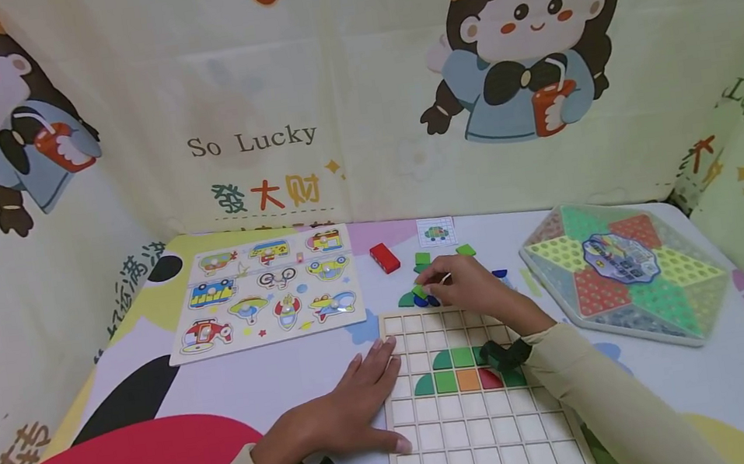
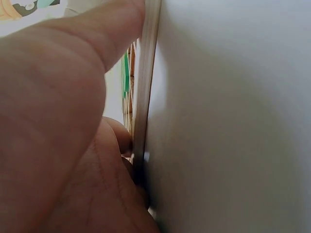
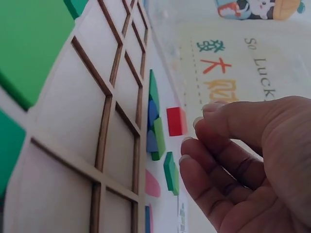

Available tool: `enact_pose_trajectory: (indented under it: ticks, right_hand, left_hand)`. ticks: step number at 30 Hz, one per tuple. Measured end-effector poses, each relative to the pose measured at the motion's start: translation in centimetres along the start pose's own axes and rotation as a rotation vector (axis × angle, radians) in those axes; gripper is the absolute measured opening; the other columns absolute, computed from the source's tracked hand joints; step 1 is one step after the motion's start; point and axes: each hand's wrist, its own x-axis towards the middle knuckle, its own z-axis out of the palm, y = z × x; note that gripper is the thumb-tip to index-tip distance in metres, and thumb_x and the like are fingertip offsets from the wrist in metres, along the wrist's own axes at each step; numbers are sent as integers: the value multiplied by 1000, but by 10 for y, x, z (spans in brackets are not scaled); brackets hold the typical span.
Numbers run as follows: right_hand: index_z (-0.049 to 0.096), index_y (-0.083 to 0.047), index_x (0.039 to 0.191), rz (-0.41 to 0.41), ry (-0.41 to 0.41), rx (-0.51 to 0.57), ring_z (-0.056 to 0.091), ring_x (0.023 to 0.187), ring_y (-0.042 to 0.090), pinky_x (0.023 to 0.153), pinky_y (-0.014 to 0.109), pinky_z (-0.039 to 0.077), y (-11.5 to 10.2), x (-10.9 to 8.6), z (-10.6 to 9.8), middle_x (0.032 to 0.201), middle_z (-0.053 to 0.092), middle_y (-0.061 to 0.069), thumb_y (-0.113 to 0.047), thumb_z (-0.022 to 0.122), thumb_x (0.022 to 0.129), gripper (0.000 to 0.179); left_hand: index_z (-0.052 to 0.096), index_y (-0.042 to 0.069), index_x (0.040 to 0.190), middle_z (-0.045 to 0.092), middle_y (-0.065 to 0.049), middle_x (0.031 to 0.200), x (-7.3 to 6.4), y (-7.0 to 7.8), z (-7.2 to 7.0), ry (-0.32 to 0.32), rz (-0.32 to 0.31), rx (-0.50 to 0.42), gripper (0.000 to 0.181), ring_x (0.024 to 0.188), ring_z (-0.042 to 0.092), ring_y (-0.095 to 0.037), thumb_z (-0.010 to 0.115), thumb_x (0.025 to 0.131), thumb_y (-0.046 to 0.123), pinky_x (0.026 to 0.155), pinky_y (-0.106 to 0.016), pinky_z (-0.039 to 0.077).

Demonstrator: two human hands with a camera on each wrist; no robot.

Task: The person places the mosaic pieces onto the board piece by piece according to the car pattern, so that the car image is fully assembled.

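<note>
My left hand (image 1: 346,408) rests with spread fingers along the left edge of a wooden grid board (image 1: 490,461), thumb and fingertips at its frame. In the left wrist view the thumb lies against the board's edge (image 2: 148,63). On the grid sit green squares (image 1: 445,382), green quarter-circles, an orange square (image 1: 468,380) and a red piece (image 1: 490,379). My right hand (image 1: 459,279) reaches past the far edge, over a small pile of pieces. Its loosely bent fingertips are near a light green square (image 1: 420,291); the right wrist view shows nothing between them.
A red block (image 1: 385,258) and a small pattern card (image 1: 437,232) lie behind the pile, with loose green squares (image 1: 465,250) nearby. A vehicle peg puzzle (image 1: 265,328) is at the left, a hexagonal checkers board (image 1: 631,268) at the right. A printed cloth hangs behind.
</note>
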Motion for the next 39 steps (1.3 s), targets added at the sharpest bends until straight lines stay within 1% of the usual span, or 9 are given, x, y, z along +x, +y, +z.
enact_pose_trajectory:
  ticks: [5,10,14,18,25,31,35,39]
  right_hand:
    - [75,-5,104,-36,-15,-46,62,85,15,80,31,54,-1,14,12,95,70,1,-6,68,91,14]
    - [76,-8,104,-13,-33,-55,60,88,15,81,29,53,-5,23,20,96,69,-1,-6,69,90,15]
    - [76,-8,103,-30,-61,-63,60,93,17,84,30,52,-5,28,23,97,69,-1,-5,69,90,15]
    - [77,-7,101,-47,-117,-70,61,100,19,89,35,51,-6,30,25,100,71,0,-4,69,90,14]
    - [77,-11,103,-4,-175,-102,60,104,19,92,35,49,-7,30,23,104,70,-1,-6,70,90,16]
    - [78,-12,103,-28,-228,-129,58,107,21,94,36,48,-5,31,19,107,68,0,-3,70,89,18]
    - [77,-11,107,-33,-244,-151,57,107,20,92,34,49,-1,33,19,109,67,1,-5,71,88,20]
    - [75,-10,110,-21,-237,-171,57,105,20,89,32,50,1,34,19,109,66,2,-6,73,87,23]
  left_hand:
    - [14,7,156,-8,-3,163,-3,-2,1,8,-11,-4,108,147,-12,-22,67,80,63,115,-52,-1]
    - [14,7,156,-8,-3,163,-3,-3,0,7,-7,-2,107,147,-12,-22,66,81,63,115,-52,-1]
    - [14,8,156,-8,-3,163,-3,-3,0,-2,-9,-10,107,147,-12,-21,66,81,64,115,-52,-1]
    - [14,7,156,-8,-3,163,-3,-2,0,-6,-8,-22,107,147,-13,-21,66,81,63,115,-52,-2]
    - [14,7,156,-9,-3,163,-3,-1,0,2,5,-13,107,146,-13,-21,66,81,63,115,-51,-2]
    - [13,7,156,-9,-2,163,-1,-1,0,1,4,0,107,146,-13,-20,65,81,64,116,-51,-1]
    - [13,7,156,-9,-2,163,0,-1,0,-2,4,5,107,146,-14,-19,64,81,65,116,-51,-1]
    - [14,7,156,-9,-2,163,1,-1,0,-4,4,12,107,146,-13,-20,65,81,65,116,-51,-1]
